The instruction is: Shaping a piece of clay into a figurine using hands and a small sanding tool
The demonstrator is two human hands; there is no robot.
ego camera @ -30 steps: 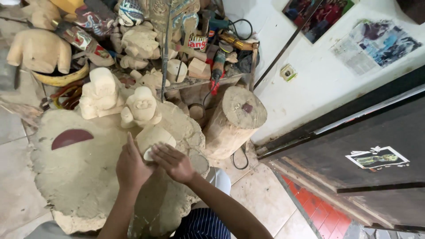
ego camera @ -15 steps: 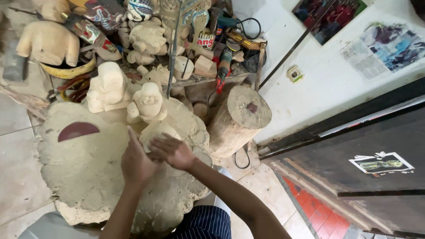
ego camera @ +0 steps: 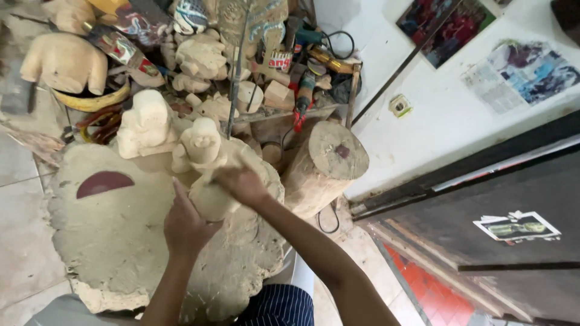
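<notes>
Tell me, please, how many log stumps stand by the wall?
1: the log stump stands upright right of the big wooden slab, below the cluttered shelf; others may be hidden.

A carving [ego camera: 212, 199] lies on the slab [ego camera: 115, 241], between the left hand [ego camera: 186, 222] and right hand [ego camera: 241, 183]. Behind it stand two figures [ego camera: 175, 136]. A log [ego camera: 326, 163] stands right of the slab; tools [ego camera: 302, 90] lie behind the log.

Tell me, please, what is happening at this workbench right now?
A person holds a pale rounded wooden carving in both hands over a big, dusty wooden slab. The left hand supports it from below; the right hand lies on its top. Other unfinished carvings stand just behind, and a log stump stands to the right.
</notes>
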